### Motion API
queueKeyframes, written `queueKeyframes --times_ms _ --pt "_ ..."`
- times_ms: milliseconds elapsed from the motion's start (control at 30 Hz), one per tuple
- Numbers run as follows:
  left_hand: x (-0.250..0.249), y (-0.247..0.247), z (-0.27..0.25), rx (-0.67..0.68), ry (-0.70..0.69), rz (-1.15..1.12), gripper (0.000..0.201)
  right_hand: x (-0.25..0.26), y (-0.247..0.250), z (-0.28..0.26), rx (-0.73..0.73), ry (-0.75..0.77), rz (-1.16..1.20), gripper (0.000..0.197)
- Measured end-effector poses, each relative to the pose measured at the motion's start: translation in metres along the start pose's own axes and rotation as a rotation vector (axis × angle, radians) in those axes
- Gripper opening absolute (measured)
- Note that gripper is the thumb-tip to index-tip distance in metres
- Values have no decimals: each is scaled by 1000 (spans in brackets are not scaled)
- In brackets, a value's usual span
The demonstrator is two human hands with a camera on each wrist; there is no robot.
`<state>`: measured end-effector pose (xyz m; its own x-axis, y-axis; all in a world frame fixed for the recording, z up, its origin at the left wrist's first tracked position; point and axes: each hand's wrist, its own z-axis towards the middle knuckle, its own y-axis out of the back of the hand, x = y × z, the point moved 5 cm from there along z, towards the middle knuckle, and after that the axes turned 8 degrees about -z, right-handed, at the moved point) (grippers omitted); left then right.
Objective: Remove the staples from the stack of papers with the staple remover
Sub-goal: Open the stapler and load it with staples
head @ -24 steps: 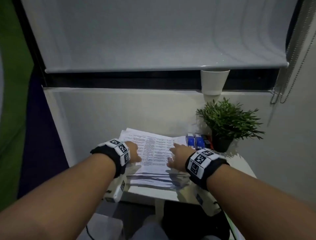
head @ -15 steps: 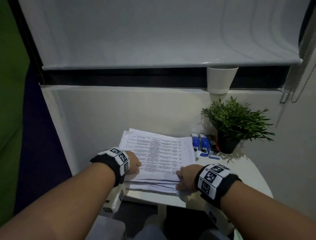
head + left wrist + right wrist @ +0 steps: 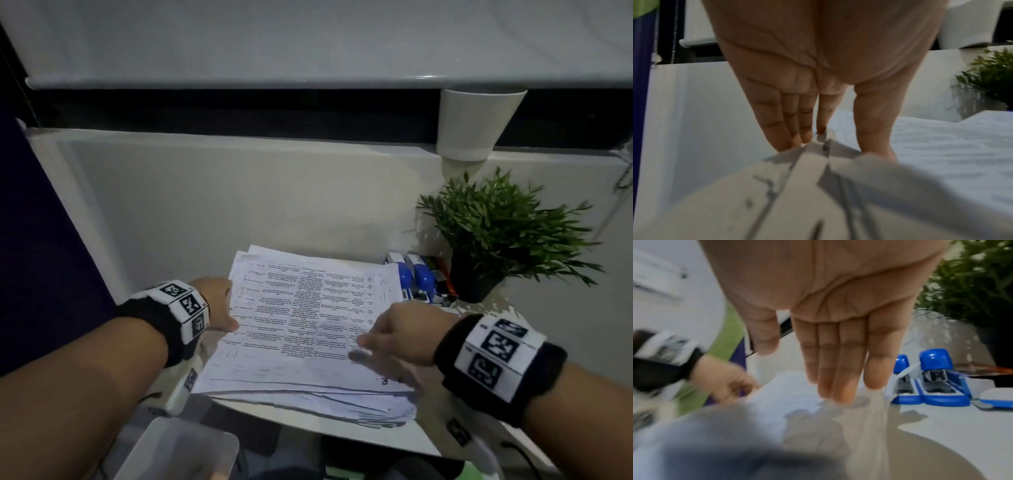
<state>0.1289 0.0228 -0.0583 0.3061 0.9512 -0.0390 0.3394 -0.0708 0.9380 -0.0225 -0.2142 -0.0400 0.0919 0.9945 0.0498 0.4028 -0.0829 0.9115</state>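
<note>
A thick stack of printed papers (image 3: 308, 325) lies on a small white table (image 3: 370, 431). My left hand (image 3: 227, 308) rests at the stack's left edge; in the left wrist view its straight fingers (image 3: 795, 129) press against the edge and the thumb lies on the top sheet. A small dark mark on a paper corner (image 3: 825, 147) may be a staple. My right hand (image 3: 373, 342) touches the stack's right side with straight fingers (image 3: 838, 378) and holds nothing. Two blue staplers (image 3: 937, 378) and a flat blue-and-white tool (image 3: 995, 400) lie behind the stack on the right.
A potted green plant (image 3: 496, 240) stands at the table's back right, close to the blue tools. A white cup (image 3: 479, 126) sits on the sill above it. A clear plastic bin (image 3: 178, 452) is below the table's front left. A wall backs the table.
My right hand slid from the top sheet's far right down to the stack's near right side. The left hand stayed at the left edge. The view has moved closer.
</note>
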Motion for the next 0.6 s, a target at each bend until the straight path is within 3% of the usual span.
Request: queueKeyframes --times_ms 100,167,333,600 --pt "-1 -5 6 27 19 41 46 -29 36 29 -243 -157 33 39" --pt "-2 -5 7 29 20 51 46 -50 48 47 -312 -282 29 30" --pt "0 -7 7 26 35 48 44 -89 36 78 -241 -511 0 29" --pt "-4 -4 8 23 28 38 50 -85 34 83 -205 -555 139 26"
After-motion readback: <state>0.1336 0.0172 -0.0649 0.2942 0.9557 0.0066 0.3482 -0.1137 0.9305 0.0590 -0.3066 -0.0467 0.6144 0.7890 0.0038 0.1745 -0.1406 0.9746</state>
